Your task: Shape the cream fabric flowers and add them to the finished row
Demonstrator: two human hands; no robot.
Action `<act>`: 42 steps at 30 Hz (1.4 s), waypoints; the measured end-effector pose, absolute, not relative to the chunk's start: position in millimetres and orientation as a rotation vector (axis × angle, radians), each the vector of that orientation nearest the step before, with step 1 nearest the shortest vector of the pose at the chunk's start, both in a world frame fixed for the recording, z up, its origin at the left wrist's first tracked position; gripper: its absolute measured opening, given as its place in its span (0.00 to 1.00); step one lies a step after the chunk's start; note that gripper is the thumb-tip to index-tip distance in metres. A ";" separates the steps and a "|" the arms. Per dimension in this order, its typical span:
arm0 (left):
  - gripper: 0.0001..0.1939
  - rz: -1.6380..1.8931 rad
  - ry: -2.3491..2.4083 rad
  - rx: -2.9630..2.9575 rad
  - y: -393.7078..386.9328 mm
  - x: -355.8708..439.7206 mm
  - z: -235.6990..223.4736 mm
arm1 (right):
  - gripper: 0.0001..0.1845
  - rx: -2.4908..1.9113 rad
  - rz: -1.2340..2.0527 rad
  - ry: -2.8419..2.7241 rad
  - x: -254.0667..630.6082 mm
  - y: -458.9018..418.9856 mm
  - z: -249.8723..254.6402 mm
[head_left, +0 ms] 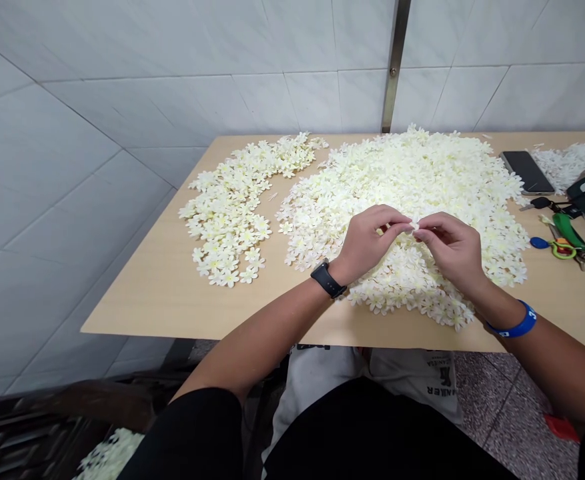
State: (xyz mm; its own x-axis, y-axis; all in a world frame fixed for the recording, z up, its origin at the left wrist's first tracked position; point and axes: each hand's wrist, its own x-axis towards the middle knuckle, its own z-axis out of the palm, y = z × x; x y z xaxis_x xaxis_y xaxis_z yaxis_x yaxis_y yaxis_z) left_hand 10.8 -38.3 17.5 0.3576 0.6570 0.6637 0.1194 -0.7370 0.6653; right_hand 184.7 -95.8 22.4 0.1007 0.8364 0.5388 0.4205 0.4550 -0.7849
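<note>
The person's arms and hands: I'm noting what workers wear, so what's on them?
The left hand is bare, with a black smartwatch-style band on its wrist. The right hand is also bare, with a bright blue wristband bearing white marks. There are no gloves, and black sleeves end above the forearms.

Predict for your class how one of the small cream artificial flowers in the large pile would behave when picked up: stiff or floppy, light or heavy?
Probably light and floppy: the artificial flowers lie thin and flat in the heap, with soft-looking petals. They seem unlikely to roll, but their overlapping petals may catch on each other when one is lifted.
</note>
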 end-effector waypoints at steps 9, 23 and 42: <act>0.07 1.396 0.665 2.109 -35.4 8.4 17.6 | 0.02 -1.134 0.417 -1.532 185.1 -96.5 22.6; 0.03 1.309 0.745 2.091 -33.6 7.4 17.6 | 0.02 -1.113 0.404 -1.512 188.7 -94.5 17.2; 0.04 1.300 0.644 2.114 -35.7 8.5 19.0 | 0.02 -1.114 0.401 -1.518 188.0 -94.6 18.8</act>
State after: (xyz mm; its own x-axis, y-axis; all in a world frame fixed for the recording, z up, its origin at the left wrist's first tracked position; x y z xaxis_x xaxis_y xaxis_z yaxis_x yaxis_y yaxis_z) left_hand 8.5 -35.7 19.0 0.4115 0.6576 0.6311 0.1036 -0.7217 0.6844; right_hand 188.0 -94.6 18.8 0.1043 0.8102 0.5768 0.4191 0.4901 -0.7643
